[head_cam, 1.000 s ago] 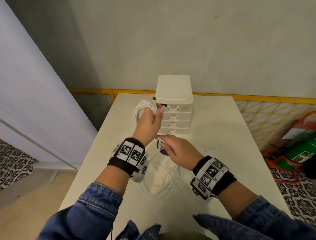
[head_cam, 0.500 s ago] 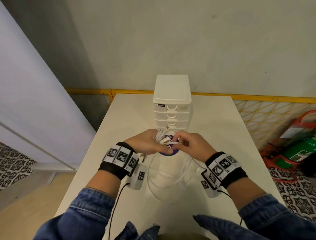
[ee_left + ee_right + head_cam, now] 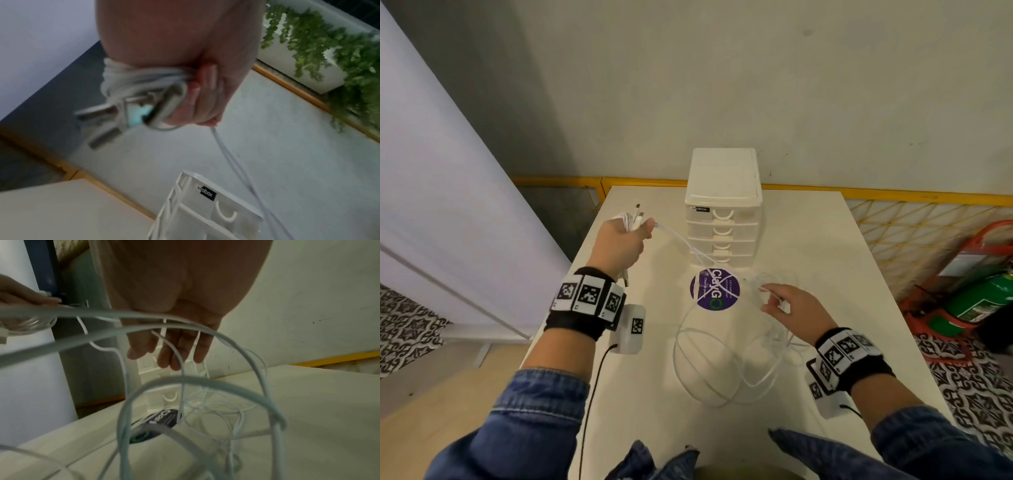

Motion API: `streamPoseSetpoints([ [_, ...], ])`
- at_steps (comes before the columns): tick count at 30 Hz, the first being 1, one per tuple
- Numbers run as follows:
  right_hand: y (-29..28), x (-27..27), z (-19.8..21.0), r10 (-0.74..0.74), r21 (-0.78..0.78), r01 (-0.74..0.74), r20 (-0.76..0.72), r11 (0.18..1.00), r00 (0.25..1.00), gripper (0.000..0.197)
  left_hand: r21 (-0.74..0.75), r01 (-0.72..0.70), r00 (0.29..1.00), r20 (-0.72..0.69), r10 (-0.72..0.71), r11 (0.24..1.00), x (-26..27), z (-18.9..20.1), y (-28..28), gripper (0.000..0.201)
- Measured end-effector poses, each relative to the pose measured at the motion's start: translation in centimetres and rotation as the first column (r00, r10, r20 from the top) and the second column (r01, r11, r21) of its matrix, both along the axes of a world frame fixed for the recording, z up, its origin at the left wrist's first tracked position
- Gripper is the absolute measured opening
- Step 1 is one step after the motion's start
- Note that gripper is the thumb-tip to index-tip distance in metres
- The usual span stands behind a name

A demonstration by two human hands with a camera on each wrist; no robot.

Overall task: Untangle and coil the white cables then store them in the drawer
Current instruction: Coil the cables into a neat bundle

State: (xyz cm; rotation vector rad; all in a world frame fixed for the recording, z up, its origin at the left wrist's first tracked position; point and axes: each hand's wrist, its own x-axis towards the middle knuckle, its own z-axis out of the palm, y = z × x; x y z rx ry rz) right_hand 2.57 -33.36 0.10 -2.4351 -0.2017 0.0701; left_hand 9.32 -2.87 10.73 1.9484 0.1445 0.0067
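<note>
White cables (image 3: 726, 359): thin, limp cords, part gathered and part still sprawled in wide overlapping loops on the bench (image 3: 842, 274) at the 6 o'clock side of the drawer unit (image 3: 723, 209). The gathered part is a tight bundle (image 3: 627, 219), its plug ends sticking out, held in the closed grip of the left hand (image 3: 619, 245) at 9 o'clock of the unit. One strand (image 3: 681, 245) runs slack from that fist, across a purple round sticker (image 3: 715, 289), toward the loose loops. The right hand (image 3: 796, 313), at 5 o'clock of the unit, has loosely extended fingers (image 3: 174, 353) among the strands; whether it pinches one cannot be told. Step in hand, as judged: coiling, partly done; all drawers appear closed. The next move likely calls for feeding slack onto the bundle without snagging crossed loops.
</note>
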Motion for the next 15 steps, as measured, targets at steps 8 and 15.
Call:
streamPoseSetpoints([
  [8,5.4,1.4,7.5,0.080,0.122,-0.090,0.087,0.988,0.993,0.090,-0.116,0.253,0.961,-0.085,-0.264,0.960,-2.0,0.3,-4.1,0.027],
  [15,6.5,2.7,7.7,0.045,0.425,-0.032,-0.021,0.904,0.999,0.019,-0.121,0.345,0.932,-0.074,-0.355,0.931,-2.2,1.3,-4.4,0.027],
])
